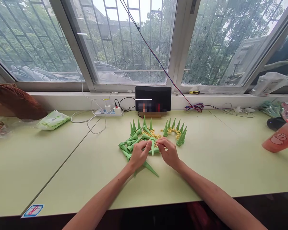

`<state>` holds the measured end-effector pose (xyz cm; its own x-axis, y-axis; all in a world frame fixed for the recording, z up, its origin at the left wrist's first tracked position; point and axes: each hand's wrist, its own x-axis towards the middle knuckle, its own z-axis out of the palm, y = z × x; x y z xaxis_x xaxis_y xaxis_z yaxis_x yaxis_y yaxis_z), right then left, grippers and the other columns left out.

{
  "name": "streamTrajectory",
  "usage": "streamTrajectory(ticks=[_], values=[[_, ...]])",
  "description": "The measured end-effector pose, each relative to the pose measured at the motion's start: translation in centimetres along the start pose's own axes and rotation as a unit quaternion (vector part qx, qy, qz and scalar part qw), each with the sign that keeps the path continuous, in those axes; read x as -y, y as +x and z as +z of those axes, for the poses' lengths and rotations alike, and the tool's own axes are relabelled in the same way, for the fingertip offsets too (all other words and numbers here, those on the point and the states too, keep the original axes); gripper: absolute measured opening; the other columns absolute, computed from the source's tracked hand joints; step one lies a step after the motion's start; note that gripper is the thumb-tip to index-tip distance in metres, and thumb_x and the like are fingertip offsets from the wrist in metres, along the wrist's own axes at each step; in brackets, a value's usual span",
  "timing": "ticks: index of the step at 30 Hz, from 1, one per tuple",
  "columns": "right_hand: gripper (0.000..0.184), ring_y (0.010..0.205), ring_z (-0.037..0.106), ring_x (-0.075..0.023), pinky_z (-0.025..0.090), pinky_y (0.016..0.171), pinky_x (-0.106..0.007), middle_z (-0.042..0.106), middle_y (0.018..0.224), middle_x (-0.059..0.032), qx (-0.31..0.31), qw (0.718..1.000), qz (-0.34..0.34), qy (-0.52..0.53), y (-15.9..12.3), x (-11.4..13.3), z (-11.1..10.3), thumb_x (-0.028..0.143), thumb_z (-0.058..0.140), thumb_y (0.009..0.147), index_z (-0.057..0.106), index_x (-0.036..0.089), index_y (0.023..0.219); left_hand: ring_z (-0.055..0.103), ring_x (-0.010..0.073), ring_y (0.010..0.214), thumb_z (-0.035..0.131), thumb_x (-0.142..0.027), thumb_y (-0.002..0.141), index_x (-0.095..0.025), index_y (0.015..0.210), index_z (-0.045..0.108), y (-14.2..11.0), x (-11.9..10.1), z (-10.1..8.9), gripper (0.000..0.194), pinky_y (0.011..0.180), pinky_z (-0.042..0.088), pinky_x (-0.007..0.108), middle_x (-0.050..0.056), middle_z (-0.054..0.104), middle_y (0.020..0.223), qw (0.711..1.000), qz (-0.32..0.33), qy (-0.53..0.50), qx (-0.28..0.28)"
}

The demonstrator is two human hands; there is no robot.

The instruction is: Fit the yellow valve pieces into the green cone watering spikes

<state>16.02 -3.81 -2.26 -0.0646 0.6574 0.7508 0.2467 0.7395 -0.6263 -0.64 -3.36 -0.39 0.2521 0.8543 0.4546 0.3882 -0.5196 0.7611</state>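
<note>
My left hand pinches a green plastic spike with its cap end up and its tip pointing down. Close beside that cap, the fingertips of my right hand are pressed together; what they hold, perhaps a small yellow piece, is too small to make out. Around my left hand lie several loose green spikes, and one long spike sticks out below it. Behind my hands is a pile of small yellow pieces. Several green spikes stand tip-up in a curve at the right, with more yellow pieces among them.
A dark tablet leans near the window wall. To its left is a power strip with white cables. A green-white packet lies farther left. At the right are a pink cup and a bundle of wires.
</note>
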Motion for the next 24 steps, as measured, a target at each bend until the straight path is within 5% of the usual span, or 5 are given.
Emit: streamTrajectory(ticks=[15,19,24], values=[[0.03,0.042,0.044,-0.0093,0.036,0.039,-0.023,0.05,0.059,0.004,-0.013,0.978,0.169,0.125,0.0,-0.23,0.08,0.043,0.056,0.094,0.051,0.021,0.075,0.048,0.0142,0.068,0.059,-0.034,0.091,-0.019,0.076,0.054,-0.19,0.07,0.11,0.021,0.063,0.041,0.027,0.001,0.052,0.079,0.996,0.074,0.048,0.006],[0.031,0.039,0.04,-0.0088,0.033,0.036,-0.023,0.047,0.055,0.0053,-0.006,0.97,0.183,0.162,0.18,0.05,0.11,0.044,0.056,0.093,0.048,0.022,0.074,0.051,0.0143,0.071,0.058,-0.03,0.092,-0.02,0.098,0.063,-0.22,0.35,0.15,0.012,0.065,0.045,0.026,0.003,0.056,0.088,0.995,0.093,0.036,0.006],[0.029,0.041,0.043,-0.0093,0.035,0.038,-0.023,0.05,0.059,0.0041,-0.004,0.973,0.174,0.15,0.02,0.01,0.19,0.044,0.054,0.095,0.051,0.021,0.078,0.052,0.0126,0.071,0.053,-0.029,0.096,-0.026,0.121,0.061,-0.27,0.58,0.32,0.027,0.07,0.048,0.027,0.004,0.059,0.101,0.994,0.103,0.04,-0.005]])
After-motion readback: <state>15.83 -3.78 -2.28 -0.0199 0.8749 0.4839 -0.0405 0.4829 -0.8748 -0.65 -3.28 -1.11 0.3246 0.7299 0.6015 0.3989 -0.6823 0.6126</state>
